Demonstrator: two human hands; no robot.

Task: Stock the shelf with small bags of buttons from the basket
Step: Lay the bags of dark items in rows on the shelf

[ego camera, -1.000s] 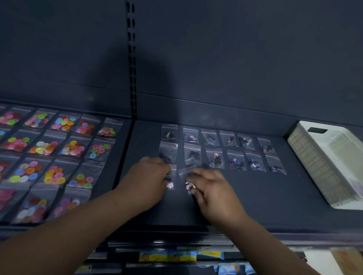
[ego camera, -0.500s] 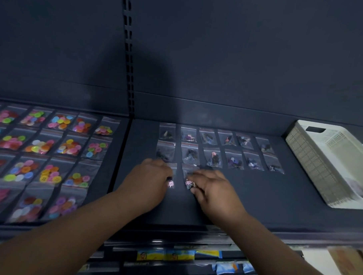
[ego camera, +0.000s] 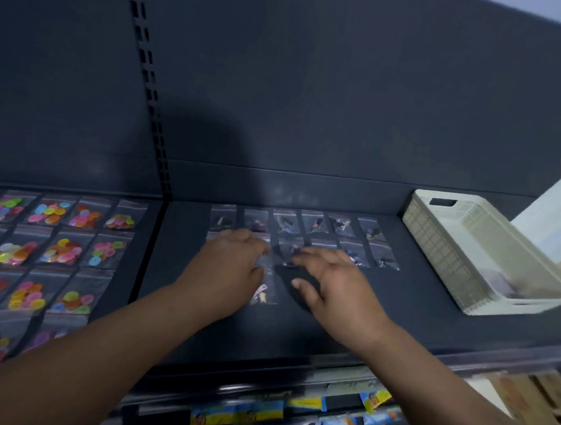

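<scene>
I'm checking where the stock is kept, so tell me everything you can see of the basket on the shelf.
The basket is cream-white, plastic by its look, rectangular, with fine lattice walls and a slot handle cut in its far end wall. It stands open-topped on the dark shelf at the right end, right of the rows of small bags. The left hand and right hand are apart from it. Something pale lies inside, too blurred to name.

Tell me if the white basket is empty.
Not empty: something pale lies at the near end of the basket; too blurred to identify.
</scene>
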